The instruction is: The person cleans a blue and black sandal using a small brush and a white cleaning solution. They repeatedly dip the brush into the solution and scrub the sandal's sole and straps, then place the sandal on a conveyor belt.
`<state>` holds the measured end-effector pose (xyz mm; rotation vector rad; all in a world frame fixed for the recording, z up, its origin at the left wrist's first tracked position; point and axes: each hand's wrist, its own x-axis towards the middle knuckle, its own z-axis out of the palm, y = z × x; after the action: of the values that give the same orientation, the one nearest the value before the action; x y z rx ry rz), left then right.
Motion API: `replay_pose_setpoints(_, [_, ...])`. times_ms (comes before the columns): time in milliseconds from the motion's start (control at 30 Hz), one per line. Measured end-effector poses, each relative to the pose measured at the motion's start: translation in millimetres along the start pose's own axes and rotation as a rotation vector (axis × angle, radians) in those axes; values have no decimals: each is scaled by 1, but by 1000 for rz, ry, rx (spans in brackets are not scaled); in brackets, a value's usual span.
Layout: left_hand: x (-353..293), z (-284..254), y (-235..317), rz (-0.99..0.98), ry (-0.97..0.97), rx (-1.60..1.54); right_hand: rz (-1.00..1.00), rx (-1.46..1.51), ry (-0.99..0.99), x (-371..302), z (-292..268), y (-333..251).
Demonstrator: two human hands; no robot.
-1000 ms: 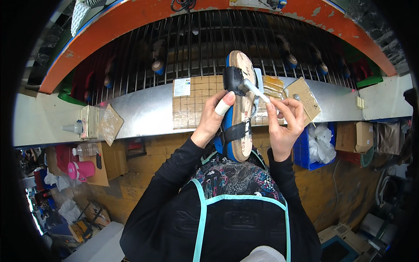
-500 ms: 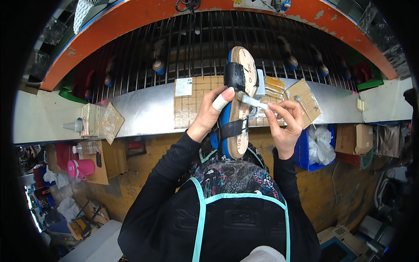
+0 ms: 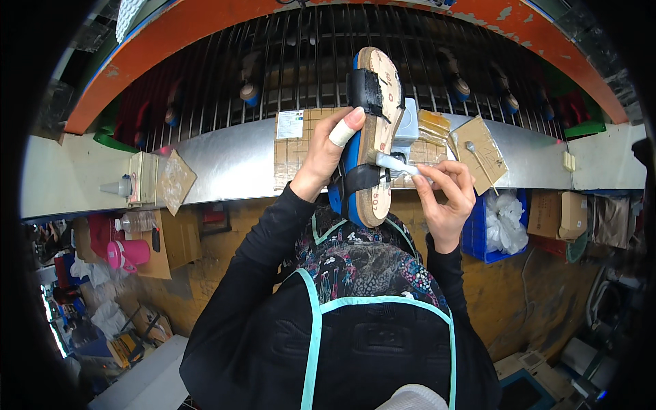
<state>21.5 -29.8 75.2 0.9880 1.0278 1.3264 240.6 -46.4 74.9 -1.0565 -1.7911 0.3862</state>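
My left hand [image 3: 326, 152], with white tape around its thumb, grips a sandal [image 3: 371, 143] on a blue shoe last by its left side. The pale underside, with red printing, faces up, and black straps wrap over its edges. In my right hand [image 3: 449, 199], a small white brush [image 3: 396, 164] is pinched between thumb and fingers. Its pale head touches the underside near the lower strap. Behind the sandal, a pale grey container [image 3: 407, 123] stands partly hidden on the metal ledge [image 3: 232, 160].
Flat cardboard [image 3: 290, 164] and a cardboard piece with a stick [image 3: 482, 154] lie on the ledge. Beyond runs a rack of metal rods [image 3: 294, 68] bearing blue-based items. Below right sits a blue bin [image 3: 488, 253] of white plastic; a pink jug [image 3: 130, 254] is at left.
The sandal has moved slightly up in view. Along its underside, the brush head has shifted down from just below the upper strap toward the lower strap. Both hands keep their holds.
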Motion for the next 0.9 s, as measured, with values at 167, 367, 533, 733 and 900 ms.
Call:
replay_pose_setpoints(167, [2, 0, 0, 26, 10, 31, -22, 12, 5, -3, -1, 3])
replay_pose_setpoints(367, [5, 1, 0, 6, 34, 11, -67, -8, 8, -10, -3, 4])
replay_pose_setpoints(533, [8, 2, 0, -8, 31, -7, -200, -118, 11, -11, -14, 0])
replay_pose_setpoints(733, [8, 9, -2, -18, 14, -15, -79, -21, 31, 0, -15, 5])
replay_pose_setpoints(900, [7, 11, -3, -108, 35, -93, -12, 85, -172, -6, -31, 15])
